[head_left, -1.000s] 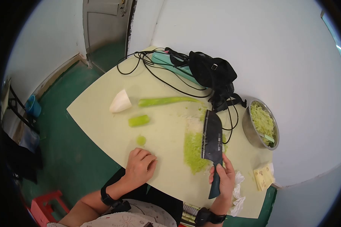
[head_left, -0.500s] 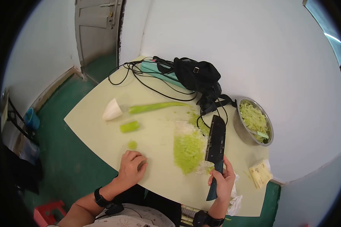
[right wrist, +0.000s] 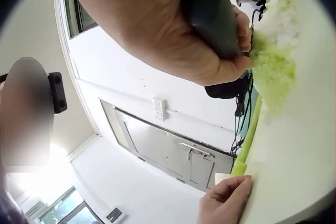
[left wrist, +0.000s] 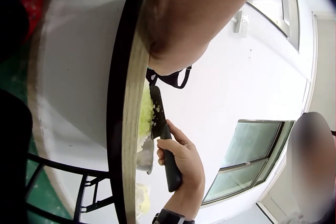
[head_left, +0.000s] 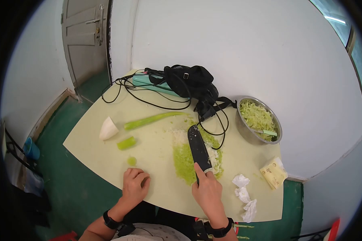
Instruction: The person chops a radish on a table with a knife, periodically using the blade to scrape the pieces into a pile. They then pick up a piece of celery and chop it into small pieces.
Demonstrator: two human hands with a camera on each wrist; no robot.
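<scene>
My right hand [head_left: 208, 190] grips the handle of a dark-bladed kitchen knife [head_left: 200, 148], whose blade overlaps a spread of finely chopped green and white vegetable [head_left: 184, 164] in the head view. White bits cling to the blade; the right wrist view shows the fingers wrapped round its handle [right wrist: 210, 19]. By the table's near edge rests my left hand [head_left: 134, 185], its fingers loosely curled and holding nothing. Just beyond it lie a round green slice [head_left: 131, 161] and a short green stem piece [head_left: 126, 143]. Farther back are a long peeled green stem [head_left: 149, 120] and a white radish-like chunk [head_left: 109, 129].
A metal bowl [head_left: 245, 134] of shredded green vegetable, with a pale green handle in it, stands at the right. A black bag [head_left: 191, 80], cables and a teal case [head_left: 142, 81] lie against the wall. Crumpled tissues [head_left: 242, 195] and a yellow packet [head_left: 274, 172] sit front right.
My right hand has moved left with the knife, from the right side of the chopped pile to over it, and the blade has turned. My left hand stays by the edge. The head view has shifted.
</scene>
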